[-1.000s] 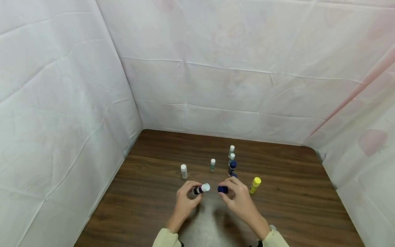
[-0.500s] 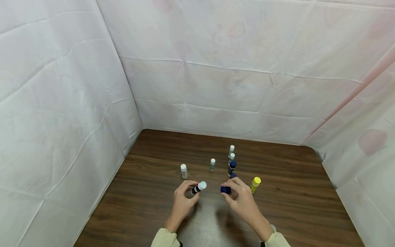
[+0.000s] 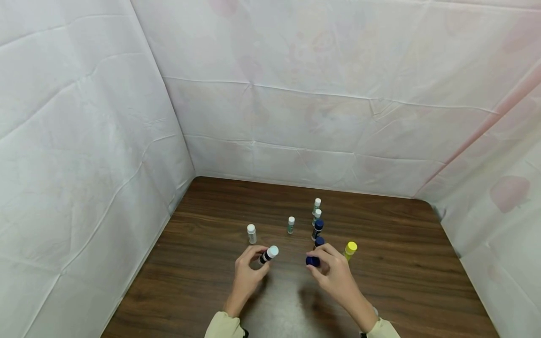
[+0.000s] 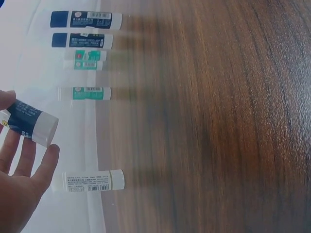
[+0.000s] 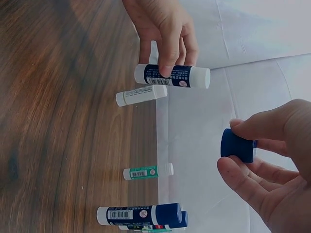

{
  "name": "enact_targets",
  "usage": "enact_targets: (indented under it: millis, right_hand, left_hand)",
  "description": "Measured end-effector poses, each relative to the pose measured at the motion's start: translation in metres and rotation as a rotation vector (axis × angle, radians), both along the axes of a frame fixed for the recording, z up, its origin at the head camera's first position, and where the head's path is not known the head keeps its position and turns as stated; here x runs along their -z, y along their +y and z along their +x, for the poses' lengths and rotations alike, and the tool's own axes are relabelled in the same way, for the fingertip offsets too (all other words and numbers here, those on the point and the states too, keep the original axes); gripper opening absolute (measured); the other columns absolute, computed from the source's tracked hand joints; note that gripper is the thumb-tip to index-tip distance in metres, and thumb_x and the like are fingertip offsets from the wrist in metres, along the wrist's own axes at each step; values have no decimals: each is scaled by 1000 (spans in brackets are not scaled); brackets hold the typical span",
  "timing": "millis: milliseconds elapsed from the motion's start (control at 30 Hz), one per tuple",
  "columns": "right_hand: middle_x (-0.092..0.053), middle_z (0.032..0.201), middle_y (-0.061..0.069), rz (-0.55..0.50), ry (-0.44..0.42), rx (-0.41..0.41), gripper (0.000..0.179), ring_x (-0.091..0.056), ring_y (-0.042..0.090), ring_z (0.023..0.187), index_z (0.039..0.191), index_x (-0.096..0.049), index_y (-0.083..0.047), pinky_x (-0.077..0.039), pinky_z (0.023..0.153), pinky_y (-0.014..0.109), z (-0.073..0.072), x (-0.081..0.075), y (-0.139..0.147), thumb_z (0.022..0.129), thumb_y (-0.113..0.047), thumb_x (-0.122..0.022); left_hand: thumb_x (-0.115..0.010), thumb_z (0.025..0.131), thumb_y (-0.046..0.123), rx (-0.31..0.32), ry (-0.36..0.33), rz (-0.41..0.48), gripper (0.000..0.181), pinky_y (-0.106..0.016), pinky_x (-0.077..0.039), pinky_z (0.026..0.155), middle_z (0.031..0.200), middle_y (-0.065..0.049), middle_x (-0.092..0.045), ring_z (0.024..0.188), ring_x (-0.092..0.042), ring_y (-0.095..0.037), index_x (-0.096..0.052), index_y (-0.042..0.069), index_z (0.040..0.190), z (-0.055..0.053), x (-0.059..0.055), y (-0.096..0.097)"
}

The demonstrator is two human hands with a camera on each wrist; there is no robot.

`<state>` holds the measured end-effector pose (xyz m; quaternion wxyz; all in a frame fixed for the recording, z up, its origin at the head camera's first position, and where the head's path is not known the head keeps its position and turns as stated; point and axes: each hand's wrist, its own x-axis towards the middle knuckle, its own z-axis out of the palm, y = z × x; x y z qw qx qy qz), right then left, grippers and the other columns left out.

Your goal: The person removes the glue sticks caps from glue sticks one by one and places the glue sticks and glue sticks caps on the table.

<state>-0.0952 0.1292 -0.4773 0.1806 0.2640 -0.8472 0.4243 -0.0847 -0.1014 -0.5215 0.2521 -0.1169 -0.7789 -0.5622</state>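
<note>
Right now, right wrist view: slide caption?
Left hand grips a navy-labelled tube; right hand pinches a separate blue cap.

Held blue-label tube [image 5: 179, 76]: barcode [image 5: 156, 81], round sign [image 5: 182, 83]. Blue-capped tube [image 5: 133, 214]: barcode [image 5: 120, 214], round sign [image 5: 143, 213]. Green-label tube [image 5: 144, 172]: barcode [image 5: 139, 173], round sign [image 5: 153, 171]. White-label tube [image 4: 92, 181]: barcode [image 4: 97, 188], fine print [image 4: 86, 179]. Wording illegible throughout.

The navy-and-white glue stick [image 5: 181, 77] looks like smooth plastic, its printed label [image 4: 23, 118] faintly glossy paper or film, and the blue cap [image 5: 236, 145] smooth, satin-finished plastic. The tabletop [image 4: 209, 145] shows wood grain under a finely pebbled sheen, while the creased wall sheet [image 3: 296, 122] and the sleeves [image 3: 224, 325] look like matt cloth.
</note>
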Motion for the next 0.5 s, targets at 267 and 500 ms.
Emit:
enact_targets:
  millis: [267, 500]
  right_hand:
    - [-57, 89, 0, 5, -29, 6, 32, -49, 7, 58, 92, -72, -6, -42, 45, 17, 1, 0, 5, 65, 9, -81]
    - [-57, 89, 0, 6, -48, 13, 33, -52, 11, 63, 92, -72, -6, -44, 45, 19, 4, 0, 9, 65, 9, -81]
  left_hand:
    - [-71, 64, -20, -19, -9, 6, 38, -52, -52, 70, 93, -11, -65, 84, -63, -31, -66, 0, 96, 0, 0, -2]
    - [-69, 66, -20, -19, -27, 26, 37, -53, -52, 71, 93, -13, -65, 85, -63, -32, -66, 0, 97, 0, -1, -3]
